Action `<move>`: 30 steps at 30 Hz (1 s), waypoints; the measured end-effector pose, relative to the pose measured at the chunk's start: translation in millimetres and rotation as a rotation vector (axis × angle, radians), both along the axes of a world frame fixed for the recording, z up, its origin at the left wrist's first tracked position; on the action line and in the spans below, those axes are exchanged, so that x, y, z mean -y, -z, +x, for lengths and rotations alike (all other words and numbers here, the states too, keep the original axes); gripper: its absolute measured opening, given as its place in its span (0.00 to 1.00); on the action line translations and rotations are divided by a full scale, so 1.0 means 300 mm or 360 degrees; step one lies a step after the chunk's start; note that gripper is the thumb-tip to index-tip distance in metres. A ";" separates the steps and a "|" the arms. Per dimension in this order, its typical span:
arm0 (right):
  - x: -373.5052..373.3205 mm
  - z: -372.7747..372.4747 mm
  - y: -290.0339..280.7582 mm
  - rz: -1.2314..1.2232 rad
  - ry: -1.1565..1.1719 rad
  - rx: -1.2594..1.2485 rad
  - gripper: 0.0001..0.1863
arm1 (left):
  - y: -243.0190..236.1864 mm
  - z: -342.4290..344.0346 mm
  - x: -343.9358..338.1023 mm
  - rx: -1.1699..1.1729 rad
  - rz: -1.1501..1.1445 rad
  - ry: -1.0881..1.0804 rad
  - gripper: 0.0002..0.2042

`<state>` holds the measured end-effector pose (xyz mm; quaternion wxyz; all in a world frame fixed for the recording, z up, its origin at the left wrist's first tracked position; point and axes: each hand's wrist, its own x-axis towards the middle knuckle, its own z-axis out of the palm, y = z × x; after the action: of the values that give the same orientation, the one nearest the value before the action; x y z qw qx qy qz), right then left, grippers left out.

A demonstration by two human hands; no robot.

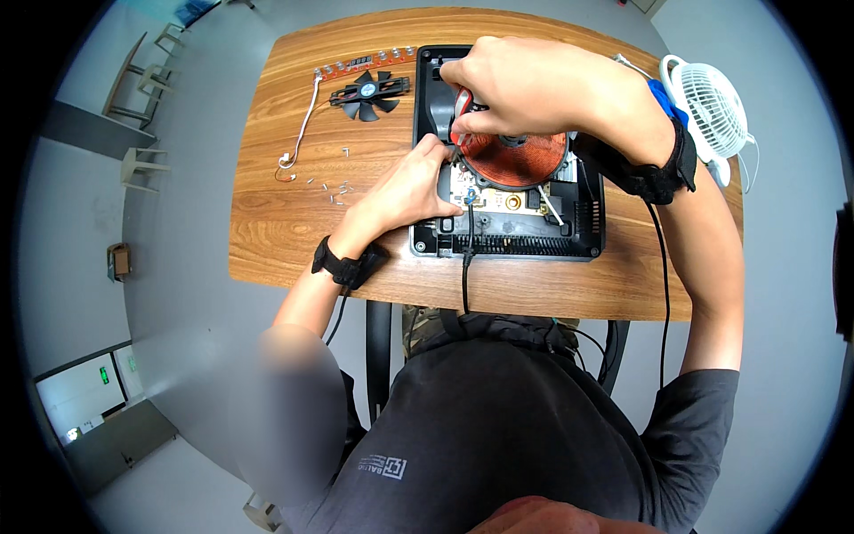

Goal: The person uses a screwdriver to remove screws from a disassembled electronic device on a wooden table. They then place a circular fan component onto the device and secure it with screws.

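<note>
An opened induction cooker base (583, 240), a black plastic shell, lies on the wooden table before me. Inside it are a round copper coil (520, 165) and a tan circuit board (498, 198). Above the coil's left edge, my right hand (525, 84) is closed round a red and grey hand tool (462, 111). My fingers hide most of the tool, and its tip cannot be made out. My left hand (409, 182) grips the left part of the base, thumb near the board's edge and fingers bent beside the coil, just below the tool.
Left of the base lie a black cooling fan (367, 91), a narrow orange circuit strip (365, 62) with a white cable (310, 116), and several small screws (338, 190). A white desk fan (707, 107) stands at the right. A black cord (466, 280) hangs over the front edge.
</note>
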<state>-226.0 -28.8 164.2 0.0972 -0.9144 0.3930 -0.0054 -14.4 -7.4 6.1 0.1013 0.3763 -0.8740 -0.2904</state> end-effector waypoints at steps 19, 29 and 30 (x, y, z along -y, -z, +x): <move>-0.012 -0.009 0.001 -0.0022 -0.0004 -0.0017 0.20 | -0.009 0.003 -0.018 0.0047 -0.0100 -0.0003 0.33; -0.009 -0.017 -0.006 -0.0010 -0.0038 0.0019 0.21 | 0.009 0.022 -0.009 -0.0049 -0.0014 0.0012 0.36; -0.009 -0.014 -0.004 -0.0017 -0.0045 0.0024 0.21 | 0.013 0.025 -0.011 -0.0062 -0.0008 0.0010 0.37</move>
<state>-230.3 -26.1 165.4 0.0954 -0.9203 0.3792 -0.0129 -7.0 -4.1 2.4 0.1184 0.3675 -0.8738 -0.2958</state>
